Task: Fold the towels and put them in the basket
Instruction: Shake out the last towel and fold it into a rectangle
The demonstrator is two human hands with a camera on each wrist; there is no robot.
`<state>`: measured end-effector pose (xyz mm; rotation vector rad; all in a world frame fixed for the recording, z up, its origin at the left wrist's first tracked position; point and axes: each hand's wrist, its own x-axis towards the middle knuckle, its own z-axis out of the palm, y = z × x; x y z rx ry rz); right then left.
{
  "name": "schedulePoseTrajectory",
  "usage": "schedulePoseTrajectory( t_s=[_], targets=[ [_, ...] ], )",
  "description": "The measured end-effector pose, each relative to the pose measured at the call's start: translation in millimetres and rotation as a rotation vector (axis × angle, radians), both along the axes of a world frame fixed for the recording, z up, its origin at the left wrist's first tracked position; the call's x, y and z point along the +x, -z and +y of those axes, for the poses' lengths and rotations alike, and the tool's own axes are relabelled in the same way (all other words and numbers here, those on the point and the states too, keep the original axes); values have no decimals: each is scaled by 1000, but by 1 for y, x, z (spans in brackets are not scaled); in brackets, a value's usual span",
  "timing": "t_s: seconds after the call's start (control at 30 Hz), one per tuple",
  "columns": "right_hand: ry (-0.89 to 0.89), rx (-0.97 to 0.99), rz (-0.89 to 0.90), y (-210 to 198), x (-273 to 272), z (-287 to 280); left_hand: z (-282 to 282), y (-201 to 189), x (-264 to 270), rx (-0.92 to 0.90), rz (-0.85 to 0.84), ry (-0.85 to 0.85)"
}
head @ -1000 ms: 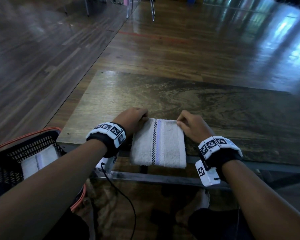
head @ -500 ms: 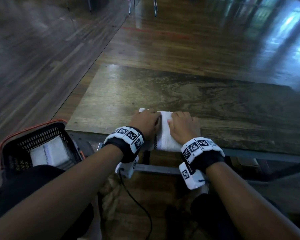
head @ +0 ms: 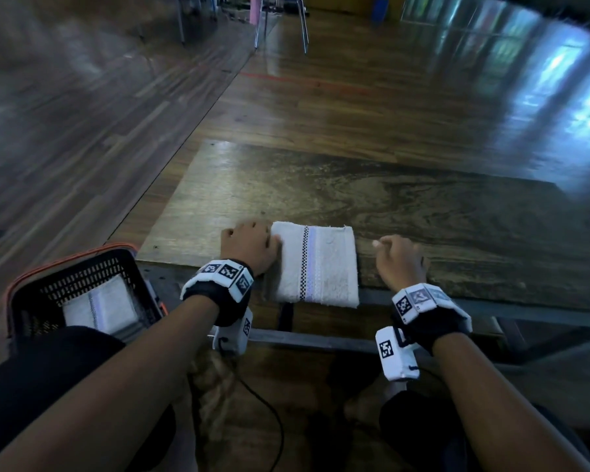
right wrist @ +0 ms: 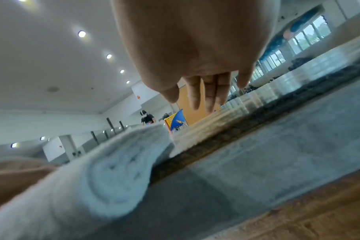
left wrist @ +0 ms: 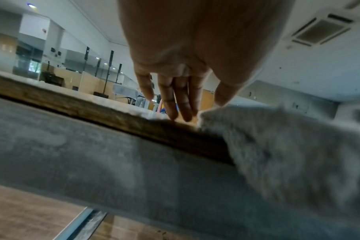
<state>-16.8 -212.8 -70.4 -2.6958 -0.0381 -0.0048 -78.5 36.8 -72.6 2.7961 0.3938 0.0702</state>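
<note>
A folded white towel [head: 315, 264] with a checked stripe lies at the table's [head: 321, 185] front edge, its near end hanging over. My left hand [head: 249, 245] rests on the table against the towel's left edge. In the left wrist view its fingers [left wrist: 175, 104] are straight, tips on the wood beside the towel [left wrist: 288, 146]. My right hand [head: 401, 258] hovers to the right of the towel, apart from it, fingers relaxed and holding nothing [right wrist: 206, 91]. The towel [right wrist: 105, 175] shows its rolled fold there. A black basket [head: 65, 264] with an orange rim stands lower left, with a folded towel [head: 99, 306] inside.
The table's metal frame [head: 321, 340] runs below the front edge. A black cable [head: 263, 403] hangs down between my knees. Chair legs [head: 280, 25] stand far back on the shiny wooden floor.
Half a second ago both hands pressed on top of the towel. They have since moved apart: the left to the towel's left edge, the right off it to the right.
</note>
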Motion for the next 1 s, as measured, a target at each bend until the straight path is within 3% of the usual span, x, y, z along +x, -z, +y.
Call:
schedulePoseTrajectory(
  t_s=[0.13,0.27,0.47,0.57,0.7,0.8,0.9,1.0],
  targets=[
    [-100,126,174,-3,-3,1,11,-4,-2,-166,139,19],
    [-160,64,184,3,-9,15,6,-5,-4,-185,251,65],
    [-153,181,360,0,-3,25,-5,-10,-9,-406,155,45],
    [-163,217,361,-8,-14,25,-10,-10,-22,-649,77,-35],
    [-186,294,303,-3,-50,20,-15,11,-66,-1066,25,-231],
    [-134,497,380,17,-95,11,-21,40,-113,-1144,37,-292],
    [1,767,574,46,-155,-3,-31,67,-165,-1240,166,-283],
    [53,848,791,65,-207,-19,-39,84,-207,-1267,246,-232]
  ],
)
